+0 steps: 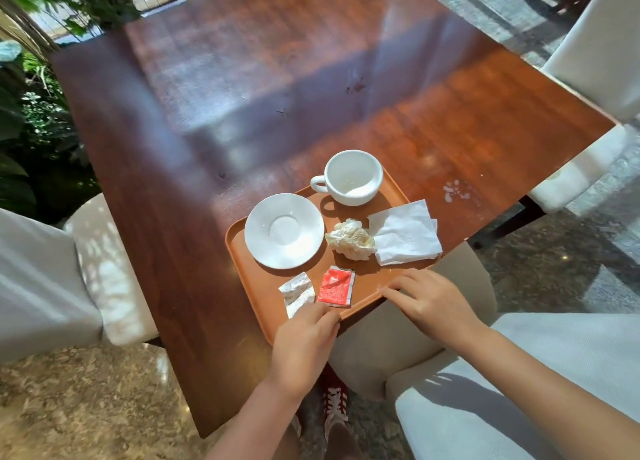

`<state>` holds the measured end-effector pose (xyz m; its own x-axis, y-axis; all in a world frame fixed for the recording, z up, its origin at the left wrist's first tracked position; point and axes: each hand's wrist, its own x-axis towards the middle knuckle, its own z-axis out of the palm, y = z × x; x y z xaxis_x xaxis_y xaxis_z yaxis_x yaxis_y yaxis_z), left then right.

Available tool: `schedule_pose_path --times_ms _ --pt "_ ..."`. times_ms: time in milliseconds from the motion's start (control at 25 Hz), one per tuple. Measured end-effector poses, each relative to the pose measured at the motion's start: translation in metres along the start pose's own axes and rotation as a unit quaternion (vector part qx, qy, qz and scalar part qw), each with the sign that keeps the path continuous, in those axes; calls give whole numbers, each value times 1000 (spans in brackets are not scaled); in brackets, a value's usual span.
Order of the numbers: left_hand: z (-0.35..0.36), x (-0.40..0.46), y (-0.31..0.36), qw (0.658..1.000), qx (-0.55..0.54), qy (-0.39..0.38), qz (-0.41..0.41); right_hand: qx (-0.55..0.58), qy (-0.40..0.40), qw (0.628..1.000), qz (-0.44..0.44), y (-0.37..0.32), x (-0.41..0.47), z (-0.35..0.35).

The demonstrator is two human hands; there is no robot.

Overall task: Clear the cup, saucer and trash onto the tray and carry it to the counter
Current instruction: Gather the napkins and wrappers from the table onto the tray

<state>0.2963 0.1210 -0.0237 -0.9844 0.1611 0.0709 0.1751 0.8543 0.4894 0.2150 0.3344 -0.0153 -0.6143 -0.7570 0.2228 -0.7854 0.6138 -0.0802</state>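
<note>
Both hands sit at the near rim of the rectangular orange plastic tray (360,279): left hand (304,338) curled over the corner, seemingly gripping, right hand (433,300) spread flat on the edge. White ceramic cup (351,177), saucer (284,231) and trash (napkins, packets) already lie aboard, just beyond the fingers.
</note>
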Motion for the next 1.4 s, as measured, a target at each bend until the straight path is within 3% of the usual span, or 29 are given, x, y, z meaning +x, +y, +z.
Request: schedule_pose_path --times_ms 360,760,920,960,1040,1160,1400 --pt "-35 8 -64 996 35 48 -71 -2 13 999 -48 -21 73 25" --pt "-43 46 -99 988 57 111 -94 27 25 999 22 -14 139 33" --pt "-36 45 -90 983 55 150 -95 47 88 989 107 2 153 17" --pt "-30 45 -81 986 52 142 -72 35 84 986 139 10 157 14" --pt "-16 51 -60 995 49 87 -17 22 -2 983 180 22 166 14" --pt "7 67 -38 998 48 -17 25 20 -109 978 179 28 173 23" --pt "33 71 -38 988 123 -88 26 44 -101 977 182 32 170 31"
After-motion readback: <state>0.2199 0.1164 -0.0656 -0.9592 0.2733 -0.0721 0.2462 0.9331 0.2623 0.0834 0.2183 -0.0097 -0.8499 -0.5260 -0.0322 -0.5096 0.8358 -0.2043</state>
